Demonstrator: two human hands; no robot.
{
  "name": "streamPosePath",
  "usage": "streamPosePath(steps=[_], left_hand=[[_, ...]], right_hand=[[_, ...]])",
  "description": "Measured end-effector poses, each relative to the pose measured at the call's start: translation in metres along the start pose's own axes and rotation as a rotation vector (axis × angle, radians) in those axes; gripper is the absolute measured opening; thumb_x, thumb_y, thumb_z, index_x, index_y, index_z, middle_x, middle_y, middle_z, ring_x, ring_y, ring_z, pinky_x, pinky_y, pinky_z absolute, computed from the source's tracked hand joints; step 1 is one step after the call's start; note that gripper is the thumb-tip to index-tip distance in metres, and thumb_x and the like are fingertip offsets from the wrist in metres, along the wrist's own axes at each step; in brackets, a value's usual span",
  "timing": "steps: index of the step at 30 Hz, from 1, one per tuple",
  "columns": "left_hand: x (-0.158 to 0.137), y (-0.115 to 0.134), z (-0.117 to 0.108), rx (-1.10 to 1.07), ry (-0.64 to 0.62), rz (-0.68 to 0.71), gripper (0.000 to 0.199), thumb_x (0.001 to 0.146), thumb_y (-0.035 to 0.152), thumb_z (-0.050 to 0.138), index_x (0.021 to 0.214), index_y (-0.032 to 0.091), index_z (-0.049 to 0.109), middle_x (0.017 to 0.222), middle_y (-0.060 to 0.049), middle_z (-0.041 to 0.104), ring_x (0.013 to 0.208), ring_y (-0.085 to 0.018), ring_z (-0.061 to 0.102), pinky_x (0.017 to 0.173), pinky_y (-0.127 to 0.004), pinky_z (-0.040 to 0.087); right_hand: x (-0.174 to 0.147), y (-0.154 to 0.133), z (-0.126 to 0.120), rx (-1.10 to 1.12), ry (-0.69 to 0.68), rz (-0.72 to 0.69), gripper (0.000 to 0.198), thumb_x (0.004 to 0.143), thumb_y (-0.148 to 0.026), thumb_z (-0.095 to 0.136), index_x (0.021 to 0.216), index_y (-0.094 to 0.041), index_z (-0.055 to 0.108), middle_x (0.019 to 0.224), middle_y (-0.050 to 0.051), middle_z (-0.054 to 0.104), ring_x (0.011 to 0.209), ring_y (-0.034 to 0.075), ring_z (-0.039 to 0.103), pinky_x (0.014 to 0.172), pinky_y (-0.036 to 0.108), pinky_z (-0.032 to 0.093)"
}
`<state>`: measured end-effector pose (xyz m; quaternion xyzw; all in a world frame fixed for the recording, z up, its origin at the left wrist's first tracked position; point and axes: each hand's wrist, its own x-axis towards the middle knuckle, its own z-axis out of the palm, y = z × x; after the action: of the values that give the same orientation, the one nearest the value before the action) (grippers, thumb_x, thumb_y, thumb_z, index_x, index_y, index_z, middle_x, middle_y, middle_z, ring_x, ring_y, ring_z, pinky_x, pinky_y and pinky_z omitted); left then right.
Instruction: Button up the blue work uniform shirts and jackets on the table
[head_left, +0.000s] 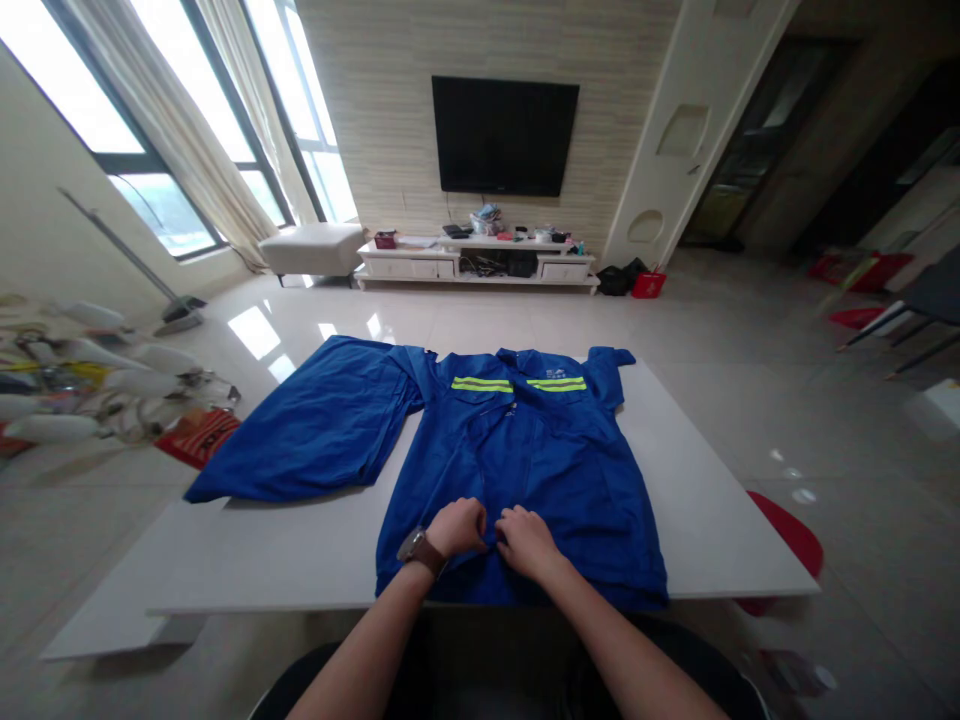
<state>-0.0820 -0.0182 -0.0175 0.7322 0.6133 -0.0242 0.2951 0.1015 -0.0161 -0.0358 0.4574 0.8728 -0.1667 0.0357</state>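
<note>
A blue work jacket (577, 470) with yellow-green reflective strips across the chest lies front up on the white table, its collar at the far side. My left hand (459, 526), with a watch on the wrist, is closed on the jacket's front edge near the hem. Close beside it, my right hand (525, 540) has its fingers curled onto the other front edge. What exactly the fingertips pinch is too small to see. Left of the jacket lies a second blue garment (315, 420), folded and touching the jacket's sleeve.
The white table (705, 500) has a red stool (787, 540) by its right edge. A red bag (199, 437) and blurred clutter stand beyond its left edge. Farther off are a TV cabinet (420, 268), a wall television (504, 137) and a bench (313, 250).
</note>
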Motion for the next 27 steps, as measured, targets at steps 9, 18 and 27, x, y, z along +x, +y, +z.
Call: streamPosePath(steps=[9, 18, 27], left_hand=[[0.002, 0.007, -0.024, -0.121, 0.188, 0.090, 0.008, 0.078, 0.021, 0.073, 0.084, 0.023, 0.069, 0.088, -0.002, 0.073, 0.086, -0.020, 0.066, 0.071, -0.028, 0.041], [-0.012, 0.012, -0.018, -0.039, 0.316, 0.303, 0.013, 0.094, 0.018, 0.058, 0.090, 0.021, 0.070, 0.092, -0.004, 0.068, 0.091, -0.018, 0.064, 0.078, -0.028, 0.044], [-0.009, 0.023, -0.015, -0.087, 0.317, 0.415, 0.019, 0.096, 0.016, 0.053, 0.090, 0.020, 0.071, 0.094, -0.005, 0.066, 0.093, -0.017, 0.063, 0.082, -0.027, 0.045]], right_hand=[[0.021, 0.022, -0.036, 0.567, 0.046, 0.168, 0.017, 0.080, -0.020, 0.060, 0.073, -0.020, 0.075, 0.073, 0.001, 0.073, 0.073, 0.015, 0.064, 0.066, 0.023, 0.040], [0.018, 0.023, -0.030, 0.700, 0.093, -0.005, 0.025, 0.083, -0.020, 0.060, 0.097, -0.020, 0.081, 0.095, 0.004, 0.079, 0.082, 0.017, 0.068, 0.077, 0.026, 0.046], [0.004, 0.029, -0.032, 0.727, 0.152, 0.020, 0.026, 0.078, -0.015, 0.061, 0.091, -0.016, 0.082, 0.075, 0.003, 0.076, 0.068, 0.016, 0.065, 0.068, 0.024, 0.045]])
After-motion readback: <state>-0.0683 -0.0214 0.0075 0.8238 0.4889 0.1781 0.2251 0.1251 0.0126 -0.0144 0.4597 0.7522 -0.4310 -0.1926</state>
